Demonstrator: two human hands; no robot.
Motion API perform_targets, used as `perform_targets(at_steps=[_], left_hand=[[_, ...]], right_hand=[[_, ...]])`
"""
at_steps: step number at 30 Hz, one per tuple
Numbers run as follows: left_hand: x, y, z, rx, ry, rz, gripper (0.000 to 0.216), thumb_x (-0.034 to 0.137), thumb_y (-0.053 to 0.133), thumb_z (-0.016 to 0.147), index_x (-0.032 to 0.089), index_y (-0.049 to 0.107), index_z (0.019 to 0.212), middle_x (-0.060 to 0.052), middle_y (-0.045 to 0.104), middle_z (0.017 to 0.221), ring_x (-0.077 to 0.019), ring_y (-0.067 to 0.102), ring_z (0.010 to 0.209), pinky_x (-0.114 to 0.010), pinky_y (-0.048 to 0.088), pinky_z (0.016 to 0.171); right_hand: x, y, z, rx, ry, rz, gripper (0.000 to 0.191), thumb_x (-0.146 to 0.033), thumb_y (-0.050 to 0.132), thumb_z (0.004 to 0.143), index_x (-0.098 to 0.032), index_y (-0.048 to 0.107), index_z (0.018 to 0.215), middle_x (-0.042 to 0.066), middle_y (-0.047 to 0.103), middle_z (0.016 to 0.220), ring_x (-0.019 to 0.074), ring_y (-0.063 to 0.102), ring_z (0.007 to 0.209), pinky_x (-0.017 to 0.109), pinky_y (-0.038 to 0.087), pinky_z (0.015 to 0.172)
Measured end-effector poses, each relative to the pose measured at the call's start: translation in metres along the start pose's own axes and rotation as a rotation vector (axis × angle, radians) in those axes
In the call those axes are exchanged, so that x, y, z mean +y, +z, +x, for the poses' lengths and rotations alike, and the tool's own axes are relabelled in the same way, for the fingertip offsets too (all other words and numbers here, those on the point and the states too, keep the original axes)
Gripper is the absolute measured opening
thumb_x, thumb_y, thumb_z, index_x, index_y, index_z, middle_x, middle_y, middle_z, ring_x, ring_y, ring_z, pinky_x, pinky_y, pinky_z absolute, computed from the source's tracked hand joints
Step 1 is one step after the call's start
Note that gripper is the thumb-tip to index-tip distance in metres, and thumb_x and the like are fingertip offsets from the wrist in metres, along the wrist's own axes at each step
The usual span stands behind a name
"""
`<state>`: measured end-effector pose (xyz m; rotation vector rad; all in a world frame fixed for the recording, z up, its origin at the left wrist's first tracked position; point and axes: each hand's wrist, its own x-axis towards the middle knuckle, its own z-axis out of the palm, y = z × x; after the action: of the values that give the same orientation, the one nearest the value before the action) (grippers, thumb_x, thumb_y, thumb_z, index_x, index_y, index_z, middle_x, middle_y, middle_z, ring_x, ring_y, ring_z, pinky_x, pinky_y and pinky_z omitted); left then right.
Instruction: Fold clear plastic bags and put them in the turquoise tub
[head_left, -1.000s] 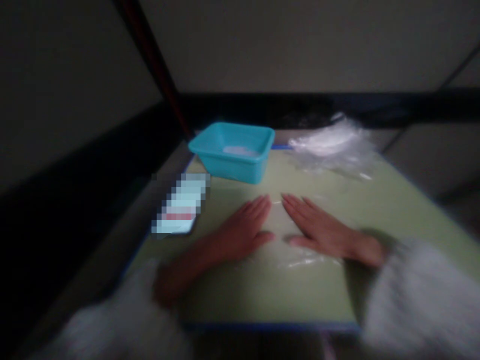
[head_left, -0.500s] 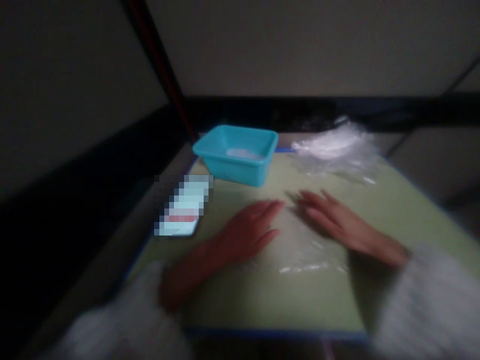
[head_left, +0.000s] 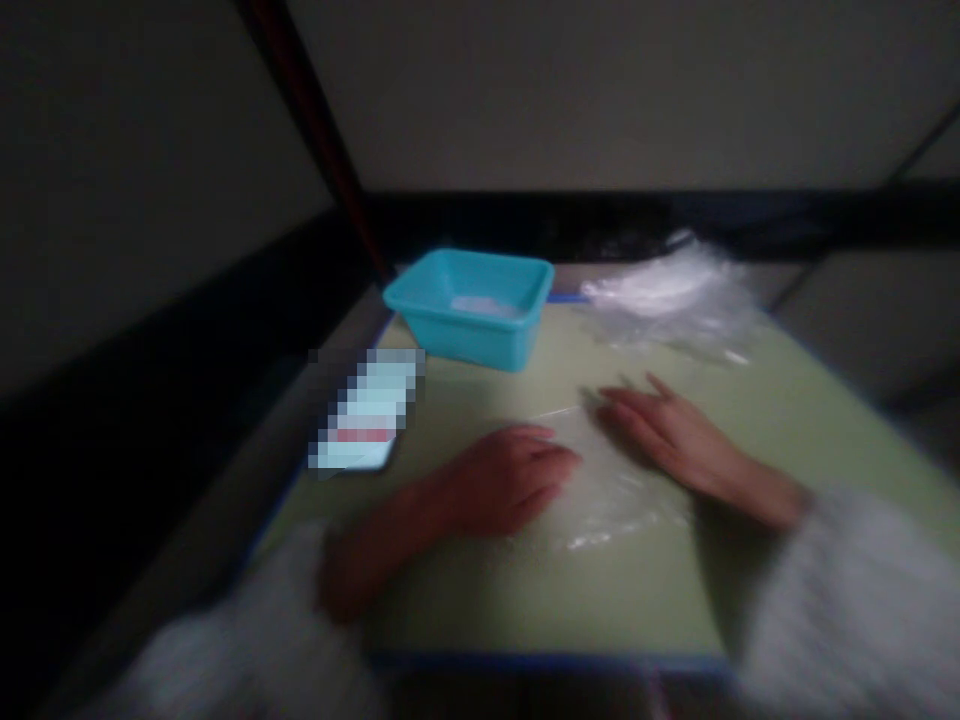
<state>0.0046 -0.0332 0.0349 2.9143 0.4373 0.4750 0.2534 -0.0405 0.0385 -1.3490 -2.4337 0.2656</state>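
Observation:
A clear plastic bag [head_left: 600,490] lies flat on the yellow-green table [head_left: 555,610], its edges showing as bright glints. On the bag's left part rests my left hand [head_left: 517,478], palm down with fingers a little bent and apart. My right hand [head_left: 671,430] lies over the bag's upper right edge, its fingers stretched out to the left. Neither hand is wrapped round anything. The bag's left side is partly hidden under my left hand.
At the back left of the table stands a turquoise plastic basin [head_left: 480,340] with something pale inside. A heap of clear plastic bags [head_left: 675,290] lies at the back right. A phone [head_left: 371,410], its screen blurred out, lies along the left edge.
My left hand has slid slightly toward me over the bag, and its fingers are more bent. The bag's top edge now shows beyond it. My right hand has barely shifted.

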Motion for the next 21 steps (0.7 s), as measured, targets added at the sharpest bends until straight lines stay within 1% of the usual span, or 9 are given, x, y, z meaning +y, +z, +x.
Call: perform_targets(at_steps=[2,5,12,16,21], left_hand=[[0.001,0.000,0.000,0.009,0.028,0.008,0.025,0.019,0.035,0.092,0.014,0.059,0.098,-0.009,0.068,0.104,-0.0177,0.062,0.097,-0.035,0.041,0.100],[0.004,0.001,0.000,0.031,0.076,0.000,0.024,0.019,0.036,0.091,0.013,0.059,0.096,-0.009,0.068,0.105,-0.0180,0.062,0.095,-0.036,0.041,0.100],[0.010,0.001,0.002,0.041,0.111,-0.032,0.024,0.021,0.037,0.088,0.012,0.058,0.097,-0.011,0.068,0.100,-0.0202,0.062,0.093,-0.035,0.044,0.095],[0.016,0.001,0.005,0.016,0.141,-0.068,0.025,0.022,0.039,0.087,0.011,0.057,0.101,-0.012,0.068,0.102,-0.0212,0.062,0.094,-0.035,0.043,0.094],[0.024,0.002,0.007,-0.015,0.158,-0.095,0.034,0.026,0.043,0.087,0.008,0.056,0.112,-0.014,0.066,0.106,-0.0236,0.061,0.097,-0.037,0.043,0.094]], right_hand=[[-0.001,0.001,0.001,-0.013,0.001,-0.002,0.041,-0.033,0.026,0.099,-0.014,0.049,0.128,0.012,0.061,0.124,0.0260,0.058,0.113,0.058,0.016,0.111],[-0.002,0.002,0.002,-0.033,-0.016,-0.004,0.042,-0.034,0.025,0.099,-0.015,0.047,0.129,0.011,0.057,0.129,0.0260,0.054,0.118,0.059,0.015,0.111],[-0.001,0.005,0.005,-0.034,-0.081,0.002,0.040,-0.033,0.025,0.099,-0.017,0.046,0.129,0.010,0.054,0.133,0.0259,0.052,0.120,0.062,0.012,0.110],[0.000,0.007,0.007,-0.062,-0.110,0.018,0.041,-0.035,0.026,0.099,-0.019,0.041,0.133,0.010,0.053,0.134,0.0257,0.050,0.122,0.063,0.013,0.109],[-0.001,0.013,0.011,-0.072,-0.160,0.031,0.043,-0.035,0.029,0.098,-0.021,0.035,0.139,0.011,0.053,0.133,0.0265,0.047,0.124,0.064,0.015,0.107]])
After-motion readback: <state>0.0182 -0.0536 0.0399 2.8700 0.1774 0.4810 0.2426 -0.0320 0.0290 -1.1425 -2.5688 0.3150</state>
